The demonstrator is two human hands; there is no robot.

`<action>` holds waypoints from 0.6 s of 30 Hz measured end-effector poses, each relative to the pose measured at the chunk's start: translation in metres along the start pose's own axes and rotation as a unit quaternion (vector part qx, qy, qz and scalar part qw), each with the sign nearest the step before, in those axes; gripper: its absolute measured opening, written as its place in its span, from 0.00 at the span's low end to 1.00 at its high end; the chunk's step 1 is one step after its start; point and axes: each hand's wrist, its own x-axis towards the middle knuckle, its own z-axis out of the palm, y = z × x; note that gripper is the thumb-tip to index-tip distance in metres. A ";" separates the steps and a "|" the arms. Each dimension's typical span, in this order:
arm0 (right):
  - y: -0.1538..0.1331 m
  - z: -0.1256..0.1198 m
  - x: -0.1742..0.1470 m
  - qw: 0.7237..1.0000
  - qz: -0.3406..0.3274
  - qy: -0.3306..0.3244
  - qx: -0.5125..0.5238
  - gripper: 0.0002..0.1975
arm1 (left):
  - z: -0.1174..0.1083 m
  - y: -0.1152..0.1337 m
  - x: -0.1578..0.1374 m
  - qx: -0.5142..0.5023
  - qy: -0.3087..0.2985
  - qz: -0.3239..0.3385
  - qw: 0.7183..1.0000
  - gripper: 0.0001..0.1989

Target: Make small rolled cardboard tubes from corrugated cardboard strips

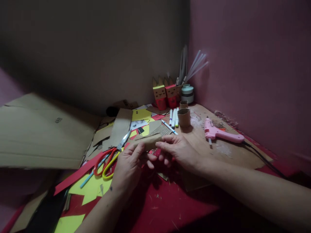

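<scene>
Between my two hands is a narrow strip of brown cardboard (151, 142), held up above the red-covered work surface. My left hand (132, 163) pinches its left end between thumb and fingers. At the other end, my right hand (178, 150) grips the strip with thumb and forefinger, its other fingers curled below. Scissors (113, 158) with one red and one yellow handle lie just left of my left hand, blades partly open. A piece of corrugated cardboard (160, 128) lies right behind the strip.
A pink glue gun (218, 132) rests on a board at right, its cord trailing. Behind stand cardboard rings (184, 117), markers (173, 117), two paper figures with faces (159, 97) and a lidded jar (187, 94). Yellow paper (85, 187) and a large cardboard sheet (43, 132) occupy the left.
</scene>
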 end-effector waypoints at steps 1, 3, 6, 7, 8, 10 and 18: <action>0.000 0.000 0.000 1.000 -0.003 -0.001 0.005 0.09 | 0.000 0.001 0.000 0.006 0.002 0.001 1.000 0.17; 0.001 -0.001 0.000 0.999 -0.038 0.014 -0.006 0.08 | 0.001 0.002 -0.002 0.010 -0.003 0.001 1.000 0.17; 0.002 -0.001 0.000 0.989 -0.141 0.037 -0.020 0.06 | 0.001 0.001 -0.003 0.001 -0.019 0.004 1.000 0.18; 0.003 -0.001 0.000 0.985 -0.170 0.037 -0.023 0.06 | 0.001 0.000 -0.003 -0.001 -0.017 0.005 1.000 0.18; 0.003 -0.001 0.001 0.981 -0.189 0.031 -0.025 0.07 | 0.000 0.000 -0.002 -0.005 -0.013 0.004 1.000 0.17; 0.005 -0.001 0.001 0.979 -0.200 0.016 -0.028 0.07 | -0.002 -0.001 -0.001 -0.018 -0.006 -0.004 1.000 0.17; 0.003 -0.003 0.004 0.989 -0.140 0.011 0.037 0.04 | -0.008 -0.005 0.005 -0.051 -0.038 -0.026 0.998 0.17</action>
